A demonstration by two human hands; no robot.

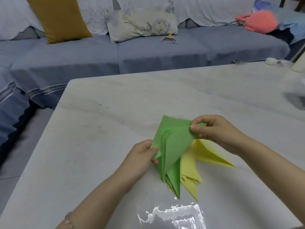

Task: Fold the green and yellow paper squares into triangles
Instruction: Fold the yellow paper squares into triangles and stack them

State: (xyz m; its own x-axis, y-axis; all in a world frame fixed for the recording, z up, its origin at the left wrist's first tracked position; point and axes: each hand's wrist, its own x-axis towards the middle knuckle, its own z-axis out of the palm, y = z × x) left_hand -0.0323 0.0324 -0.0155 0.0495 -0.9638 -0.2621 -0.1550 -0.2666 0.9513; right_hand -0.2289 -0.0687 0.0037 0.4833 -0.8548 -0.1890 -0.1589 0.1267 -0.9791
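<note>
Fanned green paper [173, 146] above yellow triangles [189, 164], corners pinched by left hand [140, 157] and right hand [214, 129] fingers [194, 128]

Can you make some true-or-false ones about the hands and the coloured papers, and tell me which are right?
1. Both hands hold the green paper. True: the left hand grips its lower left edge and the right hand pinches its upper right corner of the green paper.
2. The yellow paper is on top of the green. False: the yellow paper lies underneath, poking out to the right.
3. The papers are over a pale table. True: the table is light grey.
4. The tall cushion on the sofa is red. False: the cushion on the sofa is mustard yellow.
5. The right hand lies flat on the table. False: it is raised, pinching the green paper.
</note>
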